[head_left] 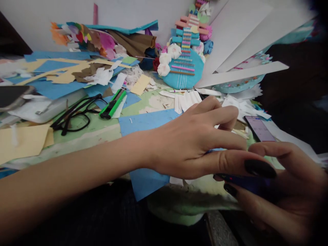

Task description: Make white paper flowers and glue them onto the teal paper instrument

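The right hand, fingers bent close, seems to hold a blurred dark-blue object just under the left hand's thumb; I cannot tell whether the left grips it. Blue paper lies below the left wrist, a phone beyond the grip.

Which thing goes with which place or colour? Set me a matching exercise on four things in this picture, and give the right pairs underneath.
Column one
1. Dark-blue object
2. Cutter
3. Blue sheet nearest the wearer
4. Eyeglasses

Column two
A. Black, lying just left of the cutter
B. Partly hidden by the wrist of the left hand
C. Green and black
D. At the fingers of the right hand, too blurred to identify

Right pairs: 1-D, 2-C, 3-B, 4-A
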`<state>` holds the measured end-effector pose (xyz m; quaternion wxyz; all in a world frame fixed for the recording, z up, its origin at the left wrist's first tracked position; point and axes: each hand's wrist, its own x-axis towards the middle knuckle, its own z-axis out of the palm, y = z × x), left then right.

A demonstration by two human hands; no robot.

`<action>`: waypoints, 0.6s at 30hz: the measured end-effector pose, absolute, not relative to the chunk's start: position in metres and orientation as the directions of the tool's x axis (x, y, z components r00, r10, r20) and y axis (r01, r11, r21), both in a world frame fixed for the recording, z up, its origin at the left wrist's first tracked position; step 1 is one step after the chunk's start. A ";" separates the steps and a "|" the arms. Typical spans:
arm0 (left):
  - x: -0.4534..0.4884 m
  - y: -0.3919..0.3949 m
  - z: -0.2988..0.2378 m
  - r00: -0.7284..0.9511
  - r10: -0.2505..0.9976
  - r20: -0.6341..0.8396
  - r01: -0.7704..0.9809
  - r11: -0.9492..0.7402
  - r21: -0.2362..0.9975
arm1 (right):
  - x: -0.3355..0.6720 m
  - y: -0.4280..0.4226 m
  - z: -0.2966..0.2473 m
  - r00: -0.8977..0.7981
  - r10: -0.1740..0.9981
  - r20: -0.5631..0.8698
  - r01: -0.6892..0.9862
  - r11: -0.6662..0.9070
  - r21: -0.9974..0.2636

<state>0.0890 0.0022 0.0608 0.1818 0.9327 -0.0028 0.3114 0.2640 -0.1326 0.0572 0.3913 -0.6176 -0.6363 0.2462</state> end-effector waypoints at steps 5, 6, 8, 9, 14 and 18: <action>0.090 -0.003 0.060 0.789 0.210 0.578 -0.095 -0.887 0.452 | 0.275 -0.130 0.053 -0.059 0.965 0.257 0.590 0.241 -0.771; 0.090 -0.003 0.061 0.798 0.224 0.559 -0.089 -0.875 0.477 | 0.276 -0.131 0.052 -0.065 0.965 0.255 0.591 0.243 -0.770; 0.090 -0.004 0.062 0.823 0.245 0.512 -0.069 -0.851 0.520 | 0.276 -0.132 0.050 -0.072 0.959 0.273 0.594 0.261 -0.761; 0.090 -0.005 0.062 0.832 0.258 0.491 -0.058 -0.840 0.540 | 0.276 -0.132 0.050 -0.073 0.957 0.281 0.597 0.267 -0.757; 0.091 -0.007 0.067 0.847 0.335 0.412 -0.009 -0.766 0.643 | 0.277 -0.134 0.049 -0.048 0.955 0.293 0.617 0.259 -0.743; 0.092 -0.008 0.068 0.822 0.409 0.398 -0.021 -0.675 0.738 | 0.278 -0.135 0.051 -0.034 0.961 0.275 0.617 0.237 -0.750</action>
